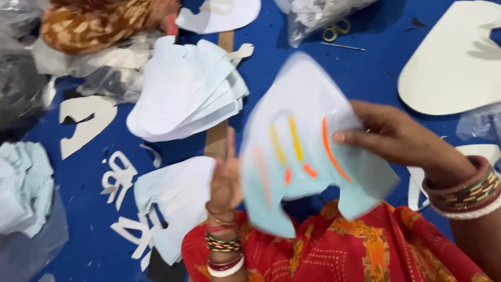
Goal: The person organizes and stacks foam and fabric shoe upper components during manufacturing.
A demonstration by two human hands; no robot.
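Far left of the frame held a pale blue stack of cut fabric pieces [22, 185] lying on the blue work surface [88, 230], with grey plastic bags [21, 78] above it and a brown-and-orange patterned cloth [99, 23] at upper left. A white L-shaped offcut [83, 122] and thin white scraps [121, 177] lay just right of these. Upper centre-left, a fanned pile of white shoe-upper pieces [182, 91] rested over a tan strip [216, 138]; a second pale blue piece [175, 201] lay at lower centre-left. The left hand [225, 183] stood upright beside the lifted piece, fingers mostly extended; whether it actually pinched the edge could not be told, since the piece hid the contact. The pale blue cut piece with yellow and orange stripes [297, 151] was held in the air at centre frame, motion-blurred, above the red-orange patterned garment [339, 250] on the lap. The right hand [391, 136] was closed on its right edge, thumb on top. Judgement: handling went best with a pinch near the edge, keeping the sheet flat so the stripes stayed readable, and the left hand steadying the opposite side against flopping. Right of centre, a clear bag of white pieces [318, 15] and brass-coloured scissors [336, 30] sat at upper frame; a large cream pattern board [451, 62] filled the upper right. The surface was cluttered; no walls showed.
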